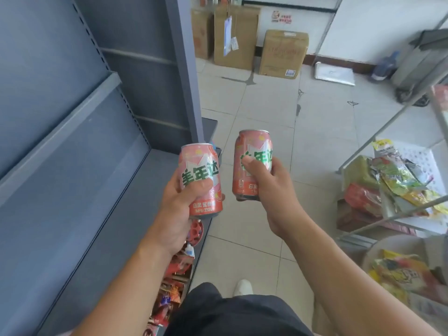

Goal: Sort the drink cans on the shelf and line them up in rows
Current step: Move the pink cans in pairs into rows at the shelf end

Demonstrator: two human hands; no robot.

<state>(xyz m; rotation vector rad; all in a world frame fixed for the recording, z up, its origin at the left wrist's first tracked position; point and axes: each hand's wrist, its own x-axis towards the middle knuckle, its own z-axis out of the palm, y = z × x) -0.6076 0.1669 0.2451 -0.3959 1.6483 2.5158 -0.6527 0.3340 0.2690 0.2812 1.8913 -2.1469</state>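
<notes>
Beside the shelf (97, 202) edge, our left hand (178, 209) grips a pink can (202, 175), our right hand (275, 190) a second can (253, 151).

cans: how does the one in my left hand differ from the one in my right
The left can, gripped by the left hand, tips its top leftward and shows its green lettering nearly whole. The right can, gripped by the right hand, tips rightward, sits higher in view, and its lettering is partly covered by the thumb. Both are pink, same design.
</notes>
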